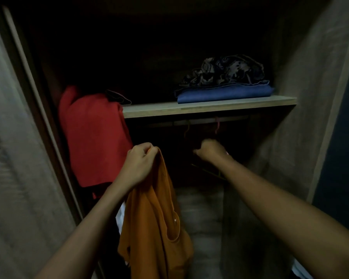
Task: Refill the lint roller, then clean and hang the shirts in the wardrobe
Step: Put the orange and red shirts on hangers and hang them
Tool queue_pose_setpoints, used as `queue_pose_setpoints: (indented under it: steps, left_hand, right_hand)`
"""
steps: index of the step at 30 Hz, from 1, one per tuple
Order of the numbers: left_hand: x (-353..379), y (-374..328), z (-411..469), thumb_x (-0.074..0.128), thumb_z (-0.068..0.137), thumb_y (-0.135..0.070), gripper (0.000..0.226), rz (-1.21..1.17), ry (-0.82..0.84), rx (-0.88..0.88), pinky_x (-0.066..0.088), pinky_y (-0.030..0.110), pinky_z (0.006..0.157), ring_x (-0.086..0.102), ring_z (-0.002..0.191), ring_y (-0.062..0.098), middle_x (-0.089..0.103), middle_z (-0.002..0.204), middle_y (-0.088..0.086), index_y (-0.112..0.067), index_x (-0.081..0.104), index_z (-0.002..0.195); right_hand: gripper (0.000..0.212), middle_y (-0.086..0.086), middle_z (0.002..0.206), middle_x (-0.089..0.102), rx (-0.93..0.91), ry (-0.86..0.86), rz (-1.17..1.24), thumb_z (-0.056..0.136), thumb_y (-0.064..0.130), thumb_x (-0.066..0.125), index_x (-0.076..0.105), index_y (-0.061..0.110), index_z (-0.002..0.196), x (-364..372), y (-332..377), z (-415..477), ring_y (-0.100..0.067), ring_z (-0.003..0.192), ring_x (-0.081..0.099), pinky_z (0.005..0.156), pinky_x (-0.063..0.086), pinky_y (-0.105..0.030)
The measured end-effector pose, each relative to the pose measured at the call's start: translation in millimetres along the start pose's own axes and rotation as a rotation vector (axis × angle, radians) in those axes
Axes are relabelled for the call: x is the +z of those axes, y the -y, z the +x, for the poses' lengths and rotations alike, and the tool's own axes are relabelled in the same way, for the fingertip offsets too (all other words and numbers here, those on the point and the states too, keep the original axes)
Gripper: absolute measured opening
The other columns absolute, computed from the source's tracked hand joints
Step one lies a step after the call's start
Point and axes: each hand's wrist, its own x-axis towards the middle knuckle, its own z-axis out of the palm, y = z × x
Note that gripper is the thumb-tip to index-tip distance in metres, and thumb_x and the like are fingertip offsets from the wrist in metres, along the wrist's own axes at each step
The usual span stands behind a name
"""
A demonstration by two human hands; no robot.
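Observation:
An orange shirt (pixel 151 222) hangs down from my left hand (pixel 140 164), which is shut on its top edge in front of the open wardrobe. My right hand (pixel 211 151) reaches into the dark space under the shelf, fingers closed around a thin hanger (pixel 208 171) whose yellowish wire shows below the wrist. The rail (pixel 199 122) runs just under the shelf with two reddish hanger hooks (pixel 217 125) on it. A red shirt (pixel 93 137) hangs at the left of the wardrobe.
The wooden shelf (pixel 210 106) carries a folded blue garment (pixel 224 94) with a crumpled patterned cloth (pixel 226 70) on top. Wardrobe side panels (pixel 302 117) stand close on the right and left. The interior is very dark.

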Motion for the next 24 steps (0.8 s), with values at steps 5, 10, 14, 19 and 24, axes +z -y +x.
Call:
queue_pose_setpoints:
  steps: [5, 10, 14, 19, 24]
  left_hand:
    - [3.8, 7.0, 6.7, 0.052, 0.095, -0.017, 0.038, 0.031, -0.032, -0.026, 0.034, 0.022, 0.053, 0.045, 0.048, 0.002, 0.047, 0.054, -0.004, -0.016, 0.046, 0.058]
    - [8.9, 12.0, 5.2, 0.052, 0.096, -0.017, 0.036, 0.047, -0.043, -0.043, 0.034, 0.023, 0.052, 0.044, 0.049, 0.004, 0.048, 0.055, -0.004, -0.012, 0.049, 0.060]
    - [10.5, 12.2, 0.1, 0.052, 0.096, -0.017, 0.034, 0.038, -0.058, -0.068, 0.037, 0.029, 0.057, 0.048, 0.054, 0.008, 0.052, 0.058, 0.000, -0.007, 0.052, 0.064]
    - [10.3, 4.3, -11.4, 0.052, 0.097, -0.018, 0.034, 0.008, -0.068, -0.069, 0.040, 0.035, 0.059, 0.049, 0.056, 0.014, 0.053, 0.060, 0.006, 0.001, 0.053, 0.069]
    - [4.6, -11.0, -26.4, 0.051, 0.097, -0.016, 0.036, -0.015, -0.047, -0.065, 0.037, 0.035, 0.061, 0.045, 0.055, 0.013, 0.047, 0.058, -0.002, -0.013, 0.047, 0.062]
  right_hand:
    - [0.043, -0.017, 0.140, 0.052, 0.048, 0.200, -0.020, 0.103, 0.031, 0.038, 0.053, 0.006, 0.134, 14.2, 5.8, 29.9, -0.034, 0.129, 0.050, 0.102, 0.042, -0.036]
    - [0.037, -0.021, 0.136, 0.055, 0.013, 0.129, 0.127, 0.103, 0.009, 0.032, 0.053, -0.001, 0.132, 26.8, 10.1, 35.5, -0.035, 0.126, 0.054, 0.102, 0.045, -0.043]
    - [0.035, -0.026, 0.128, 0.060, 0.086, -0.001, 0.415, 0.098, 0.010, 0.041, 0.060, -0.005, 0.123, 20.5, 12.3, 24.4, -0.039, 0.119, 0.057, 0.096, 0.047, -0.037]
    - [0.022, -0.016, 0.081, 0.070, -0.052, -0.250, 0.535, 0.086, 0.030, 0.069, 0.070, 0.009, 0.078, 18.1, -1.7, -5.8, -0.035, 0.086, 0.067, 0.072, 0.049, -0.034]
    - [0.057, -0.010, 0.048, 0.054, -0.093, -0.311, 0.495, 0.086, 0.052, 0.063, 0.043, 0.012, 0.050, 19.6, -19.5, -62.5, -0.030, 0.055, 0.058, 0.057, 0.046, -0.036]
